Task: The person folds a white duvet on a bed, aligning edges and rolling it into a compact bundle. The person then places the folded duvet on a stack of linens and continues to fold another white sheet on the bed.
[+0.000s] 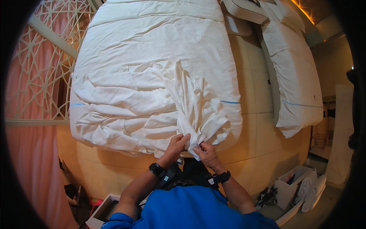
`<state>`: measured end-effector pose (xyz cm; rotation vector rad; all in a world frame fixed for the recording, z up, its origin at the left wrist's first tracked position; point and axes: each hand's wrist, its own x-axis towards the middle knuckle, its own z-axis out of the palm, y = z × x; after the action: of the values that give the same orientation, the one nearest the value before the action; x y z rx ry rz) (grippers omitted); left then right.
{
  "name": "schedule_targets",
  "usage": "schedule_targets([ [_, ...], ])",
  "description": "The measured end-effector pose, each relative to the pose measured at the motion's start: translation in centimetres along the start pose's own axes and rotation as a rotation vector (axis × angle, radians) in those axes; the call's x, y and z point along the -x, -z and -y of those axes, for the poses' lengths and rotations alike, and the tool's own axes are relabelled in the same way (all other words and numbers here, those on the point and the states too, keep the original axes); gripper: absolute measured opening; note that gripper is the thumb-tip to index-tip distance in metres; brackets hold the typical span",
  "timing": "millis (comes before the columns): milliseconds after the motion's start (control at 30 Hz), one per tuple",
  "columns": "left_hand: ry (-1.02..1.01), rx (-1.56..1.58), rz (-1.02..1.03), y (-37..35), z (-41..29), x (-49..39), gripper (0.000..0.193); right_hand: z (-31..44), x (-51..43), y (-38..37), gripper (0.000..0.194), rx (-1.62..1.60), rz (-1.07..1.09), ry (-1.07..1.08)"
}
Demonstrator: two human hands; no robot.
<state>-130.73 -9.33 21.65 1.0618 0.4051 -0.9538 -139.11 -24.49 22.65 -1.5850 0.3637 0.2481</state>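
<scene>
A crumpled white bed linen (128, 100) is heaped across the near end of a bed covered in white bedding (171, 40). One gathered end of the linen hangs toward me over the bed's front edge. My left hand (177, 145) pinches the gathered cloth from its left side, thumb on top. From the other side my right hand (206, 153) grips the tip of the same bunch between thumb and fingers. Loose folds spread to the right of my hands, and the fingertips are partly hidden in the cloth.
A second bed with white bedding (294, 71) stands to the right across a tiled floor (243, 137). A white lattice screen (37, 63) and a pink curtain (31, 171) line the left. Behind me are an open box (105, 209) and white slippers (311, 189).
</scene>
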Motion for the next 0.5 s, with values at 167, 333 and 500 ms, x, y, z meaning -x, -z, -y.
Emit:
schedule_targets([
  [167,0.012,0.069,0.071,-1.4,1.3,-0.2,0.024,1.7,0.7,1.3,0.024,0.175,0.046,0.068],
  [333,-0.146,-0.046,-0.006,-7.0,2.4,-1.9,0.021,1.8,1.6,5.1,0.018,0.234,0.094,0.13],
  [500,-0.293,-0.144,-0.042,-14.8,6.8,-4.9,0.028,0.6,3.5,13.8,0.014,0.183,0.064,0.059],
])
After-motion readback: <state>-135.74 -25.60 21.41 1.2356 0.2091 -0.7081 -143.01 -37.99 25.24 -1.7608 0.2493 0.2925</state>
